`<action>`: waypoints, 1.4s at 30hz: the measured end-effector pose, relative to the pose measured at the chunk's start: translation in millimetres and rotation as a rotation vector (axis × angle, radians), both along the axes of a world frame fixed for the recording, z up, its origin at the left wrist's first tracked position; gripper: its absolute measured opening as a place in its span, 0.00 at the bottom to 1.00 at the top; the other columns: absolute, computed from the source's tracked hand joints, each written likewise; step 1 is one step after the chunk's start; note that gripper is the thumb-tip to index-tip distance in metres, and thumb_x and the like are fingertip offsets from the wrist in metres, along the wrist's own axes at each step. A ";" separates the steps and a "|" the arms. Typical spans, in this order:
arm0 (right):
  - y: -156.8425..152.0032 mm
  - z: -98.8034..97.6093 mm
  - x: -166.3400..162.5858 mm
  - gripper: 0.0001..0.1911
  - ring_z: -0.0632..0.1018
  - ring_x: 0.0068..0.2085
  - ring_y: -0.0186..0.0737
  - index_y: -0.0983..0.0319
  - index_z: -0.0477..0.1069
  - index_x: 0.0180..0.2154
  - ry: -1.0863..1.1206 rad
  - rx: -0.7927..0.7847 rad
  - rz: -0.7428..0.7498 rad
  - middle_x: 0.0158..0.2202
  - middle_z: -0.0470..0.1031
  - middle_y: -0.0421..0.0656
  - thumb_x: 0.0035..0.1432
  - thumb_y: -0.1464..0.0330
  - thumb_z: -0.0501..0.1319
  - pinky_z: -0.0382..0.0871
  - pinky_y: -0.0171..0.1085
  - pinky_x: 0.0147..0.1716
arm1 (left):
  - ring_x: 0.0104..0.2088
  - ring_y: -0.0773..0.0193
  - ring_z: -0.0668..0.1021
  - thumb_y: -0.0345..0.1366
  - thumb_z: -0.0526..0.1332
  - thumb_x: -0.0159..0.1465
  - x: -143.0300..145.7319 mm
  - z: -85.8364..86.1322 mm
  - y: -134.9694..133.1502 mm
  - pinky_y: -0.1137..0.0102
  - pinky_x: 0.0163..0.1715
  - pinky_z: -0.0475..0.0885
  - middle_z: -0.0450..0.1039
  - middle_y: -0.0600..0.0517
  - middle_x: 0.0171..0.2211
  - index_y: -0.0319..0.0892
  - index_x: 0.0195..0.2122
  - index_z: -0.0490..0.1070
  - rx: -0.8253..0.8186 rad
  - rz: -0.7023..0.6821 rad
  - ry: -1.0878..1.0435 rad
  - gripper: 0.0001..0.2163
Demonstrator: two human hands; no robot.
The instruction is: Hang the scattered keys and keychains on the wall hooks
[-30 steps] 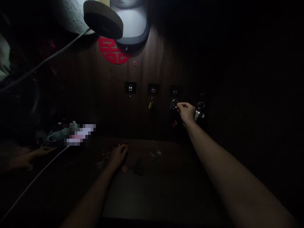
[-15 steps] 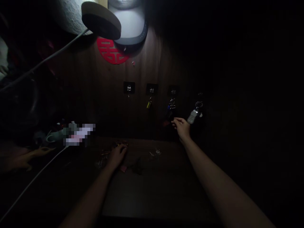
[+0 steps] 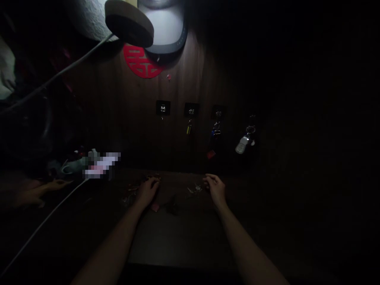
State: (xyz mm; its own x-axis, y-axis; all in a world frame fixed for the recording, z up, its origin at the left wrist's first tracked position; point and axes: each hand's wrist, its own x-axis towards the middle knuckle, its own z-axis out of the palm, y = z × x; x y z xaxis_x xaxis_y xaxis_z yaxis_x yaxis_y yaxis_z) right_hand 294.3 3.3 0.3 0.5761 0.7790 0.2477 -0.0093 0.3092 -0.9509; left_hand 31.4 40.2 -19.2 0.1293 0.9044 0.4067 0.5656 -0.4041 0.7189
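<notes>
Grip state cannot be read on either side in this dim light. My left hand [image 3: 147,192] lies palm down, its fingers curled over a cluster of small brass pieces [image 3: 152,179]. My right hand [image 3: 215,189] is also palm down, fingers loosely bent, with silver keys [image 3: 196,189] just beside its fingertips. Neither hand shows a held item. Both forearms reach in from the bottom edge and angle toward the centre, the hands well apart.

Tabletop [image 3: 178,241] count: one brass cluster, pieces too small to count; one group of metal bits [image 3: 130,196] left of my left hand; one pink piece [image 3: 154,207] just below that hand; one dark item [image 3: 172,206], shape unclear; one set of silver keys, between the hands.

Dark wall [image 3: 178,83] behind the tabletop: three black hook plates [image 3: 191,109] in a row. Below and right of them hang one yellow key tag [image 3: 189,128], one blue key bunch [image 3: 215,130], one red tag [image 3: 211,154] and one silver key fob [image 3: 242,144].

Far left, apart from my hands: another person's hand [image 3: 38,194], dim, beside a white cable [image 3: 44,225] and a pixelated patch [image 3: 102,165]. Above: one lamp head [image 3: 129,23] and one red paper-cut [image 3: 142,61].
</notes>
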 end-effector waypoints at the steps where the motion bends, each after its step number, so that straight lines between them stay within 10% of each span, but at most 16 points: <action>1: -2.2 -3.6 -5.0 0.10 0.72 0.23 0.34 0.61 0.71 0.27 -0.030 -0.004 0.018 0.20 0.74 0.39 0.38 0.64 0.63 0.62 0.32 0.22 | 0.39 0.59 0.77 0.38 0.52 0.58 -0.1 0.8 -0.1 0.67 0.41 0.68 0.77 0.50 0.37 0.44 0.33 0.72 0.008 0.004 -0.022 0.11; 14: -22.5 -10.8 -37.3 0.12 0.73 0.40 0.43 0.58 0.72 0.35 -1.036 0.081 0.212 0.35 0.76 0.44 0.55 0.71 0.51 0.63 0.44 0.43 | 0.35 0.61 0.77 0.39 0.53 0.57 -8.2 13.5 -4.1 0.69 0.36 0.70 0.77 0.51 0.34 0.42 0.34 0.72 -0.043 0.041 -0.213 0.11; 26: -56.0 10.2 -85.8 0.20 0.65 0.53 0.42 0.53 0.63 0.54 -1.473 0.129 0.737 0.52 0.70 0.39 0.59 0.61 0.52 0.54 0.44 0.52 | 0.29 0.64 0.77 0.35 0.50 0.57 -14.0 10.7 3.9 0.71 0.31 0.70 0.76 0.52 0.30 0.41 0.35 0.69 -0.041 0.163 -0.393 0.10; 32: -47.9 5.8 -75.9 0.19 0.64 0.54 0.41 0.54 0.66 0.51 -1.458 0.031 0.669 0.53 0.69 0.41 0.61 0.59 0.49 0.51 0.46 0.55 | 0.28 0.65 0.77 0.34 0.51 0.57 -18.5 11.7 7.3 0.71 0.33 0.71 0.76 0.53 0.31 0.41 0.36 0.69 -0.028 0.217 -0.426 0.10; 42: -25.6 -14.7 -50.0 0.19 0.66 0.52 0.40 0.56 0.69 0.49 -1.389 -0.108 0.377 0.50 0.71 0.44 0.64 0.63 0.45 0.55 0.45 0.52 | 0.44 0.62 0.75 0.35 0.53 0.60 2.7 5.3 -13.2 0.67 0.46 0.68 0.75 0.51 0.42 0.43 0.41 0.71 0.081 -0.163 -0.032 0.11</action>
